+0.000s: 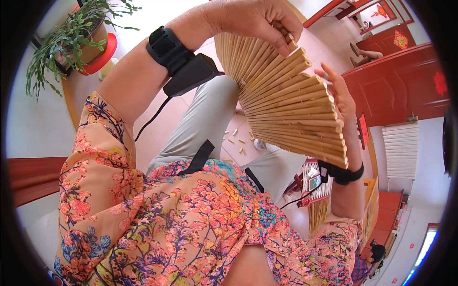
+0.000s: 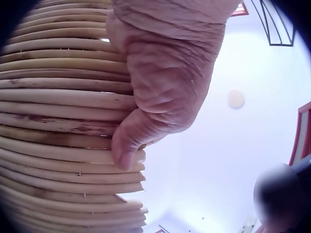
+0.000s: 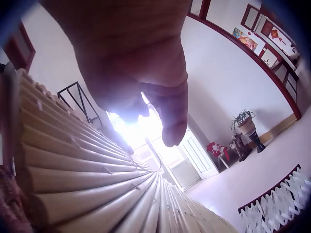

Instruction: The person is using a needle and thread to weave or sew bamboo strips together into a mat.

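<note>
A fan-shaped mat of pale stalks strung side by side [image 1: 296, 105] is held up over the knees, its cut ends forming a stepped edge. My left hand [image 1: 267, 24] grips that edge near the top, and in the left wrist view the thumb [image 2: 127, 158] presses flat on the stalks while the other fingers are hidden behind. Behind the stepped edge, my right hand [image 1: 342, 97] has its fingers raised and extended, partly covered by the mat. The right wrist view shows this hand [image 3: 141, 73] beside the stalks [image 3: 87, 174], fingers loosely spread and not curled round them.
Several short cut stalk pieces [image 1: 242, 140] lie on the tiled floor between the legs. To the right stand a stool with a white woven seat [image 1: 325, 189] and a bundle of long stalks [image 1: 318, 217]. A potted plant [image 1: 88, 45] is at upper left; another person [image 1: 367, 262] sits at lower right.
</note>
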Demonstrator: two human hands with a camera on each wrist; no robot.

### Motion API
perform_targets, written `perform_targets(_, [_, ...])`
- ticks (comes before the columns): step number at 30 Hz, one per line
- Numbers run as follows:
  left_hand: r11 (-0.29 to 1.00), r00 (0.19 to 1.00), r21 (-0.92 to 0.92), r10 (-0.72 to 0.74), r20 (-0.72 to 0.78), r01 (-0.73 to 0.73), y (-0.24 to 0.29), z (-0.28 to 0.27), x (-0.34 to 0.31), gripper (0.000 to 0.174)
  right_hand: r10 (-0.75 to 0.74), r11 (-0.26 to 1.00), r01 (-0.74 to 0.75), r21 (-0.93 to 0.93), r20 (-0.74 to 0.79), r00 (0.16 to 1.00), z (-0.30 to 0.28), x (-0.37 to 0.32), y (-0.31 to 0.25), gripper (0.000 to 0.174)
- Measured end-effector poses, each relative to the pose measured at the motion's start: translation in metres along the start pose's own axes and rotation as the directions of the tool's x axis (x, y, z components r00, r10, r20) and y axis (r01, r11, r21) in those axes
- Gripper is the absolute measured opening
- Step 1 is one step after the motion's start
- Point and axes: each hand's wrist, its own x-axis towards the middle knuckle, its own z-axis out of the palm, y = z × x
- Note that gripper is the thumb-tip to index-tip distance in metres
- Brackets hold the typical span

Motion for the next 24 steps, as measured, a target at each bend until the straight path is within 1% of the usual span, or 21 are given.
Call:
perform_targets(1, [1.0, 1.0, -0.013, 0.009, 0.014, -0.009, 0.0, 0.001, 0.001, 0.009, -0.04, 0.999, 0.04, 0.016, -0.03, 0.999, 0.007, 0.005, -0.002, 0.036])
perform_targets(2, [0.999, 0.999, -0.029, 0.018, 0.027, -0.017, 0.002, 0.002, 0.003, 0.008, -0.04, 0.999, 0.041, 0.022, -0.025, 0.999, 0.01, 0.007, -0.005, 0.036])
perform_targets(4, [1.0, 0.999, -0.016, 0.009, 0.04, -0.009, 0.006, 0.006, 0.005, 0.008, 0.116, 0.991, -0.122, 0.054, 0.101, 0.988, 0.014, 0.009, -0.009, 0.031])
perform_targets(5, [1.0, 0.999, -0.001, 0.013, 0.049, -0.013, 0.009, 0.007, 0.008, 0.008, 0.188, 0.953, -0.209, 0.217, 0.114, 0.976, 0.015, 0.008, -0.012, 0.028])
perform_targets(6, [1.0, 0.999, -0.006, 0.01, 0.042, -0.009, 0.011, 0.009, 0.011, 0.008, 0.193, 0.953, -0.215, 0.213, 0.121, 0.974, 0.013, 0.006, -0.012, 0.028])
perform_targets(8, [0.999, 0.996, 0.011, 0.031, 0.079, -0.032, 0.013, 0.013, 0.017, 0.007, 0.13, 0.926, -0.174, 0.335, 0.149, 0.98, 0.006, 0.002, -0.012, 0.029])
perform_targets(9, [0.995, 0.995, 0.077, 0.064, 0.079, -0.07, 0.014, 0.015, 0.021, 0.006, 0.059, 0.953, -0.09, 0.29, 0.114, 0.992, 0.006, 0.001, -0.014, 0.027])
perform_targets(10, [0.995, 0.995, 0.069, 0.067, 0.074, -0.072, 0.015, 0.017, 0.023, 0.006, 0.067, 0.954, -0.097, 0.284, 0.116, 0.991, 0.005, 0.0, -0.013, 0.027])
perform_targets(12, [0.983, 0.993, -0.173, 0.074, 0.087, -0.058, 0.014, 0.021, 0.027, 0.008, -0.032, 0.979, 0.028, 0.204, 0.017, 0.999, 0.003, -0.002, -0.008, 0.025])
perform_targets(13, [0.982, 0.993, -0.178, 0.08, 0.084, -0.064, 0.014, 0.021, 0.031, 0.008, -0.029, 0.98, 0.025, 0.197, 0.016, 0.999, -0.001, 0.0, -0.004, 0.025])
perform_targets(14, [0.99, 0.983, -0.113, 0.102, 0.153, -0.085, 0.013, 0.019, 0.035, 0.009, -0.171, 0.985, 0.171, 0.0, 0.026, 0.985, -0.006, 0.005, 0.0, 0.023])
perform_targets(15, [0.993, 0.968, -0.042, 0.119, 0.223, -0.112, 0.014, 0.016, 0.037, 0.01, -0.311, 0.928, 0.318, -0.193, 0.065, 0.948, -0.009, 0.007, 0.003, 0.022])
perform_targets(16, [0.993, 0.968, -0.043, 0.121, 0.219, -0.114, 0.015, 0.015, 0.037, 0.01, -0.311, 0.928, 0.319, -0.195, 0.068, 0.948, -0.01, 0.006, 0.004, 0.022])
perform_targets(18, [0.986, 0.976, -0.141, 0.112, 0.188, -0.086, 0.024, 0.015, 0.036, 0.011, -0.312, 0.934, 0.31, -0.179, 0.017, 0.95, -0.009, 0.004, 0.007, 0.021])
perform_targets(19, [0.986, 0.976, -0.142, 0.113, 0.186, -0.087, 0.021, 0.018, 0.035, 0.011, -0.228, 0.967, 0.229, -0.116, 0.025, 0.973, -0.012, 0.001, 0.008, 0.018])
perform_targets(20, [0.973, 0.972, -0.191, 0.165, 0.168, -0.133, 0.02, 0.022, 0.035, 0.01, -0.225, 0.967, 0.227, -0.118, 0.027, 0.974, -0.01, -0.003, 0.004, 0.018])
perform_targets(21, [0.954, 0.965, -0.241, 0.219, 0.146, -0.18, 0.019, 0.023, 0.035, 0.008, -0.182, 0.98, 0.18, -0.081, -0.015, 0.983, -0.005, -0.006, -0.004, 0.017])
perform_targets(22, [0.952, 0.965, -0.246, 0.221, 0.143, -0.181, 0.018, 0.023, 0.034, 0.008, -0.137, 0.99, 0.135, -0.041, -0.054, 0.989, -0.003, -0.008, -0.008, 0.015])
perform_targets(23, [0.971, 0.968, -0.146, 0.21, 0.138, -0.189, 0.026, 0.02, 0.032, 0.006, -0.133, 0.991, 0.13, -0.043, -0.054, 0.99, -0.004, -0.01, -0.008, 0.015])
perform_targets(24, [0.98, 0.971, -0.044, 0.199, 0.133, -0.195, 0.031, 0.019, 0.029, 0.005, -0.097, 0.995, 0.097, -0.01, -0.051, 0.994, -0.006, -0.011, -0.008, 0.014])
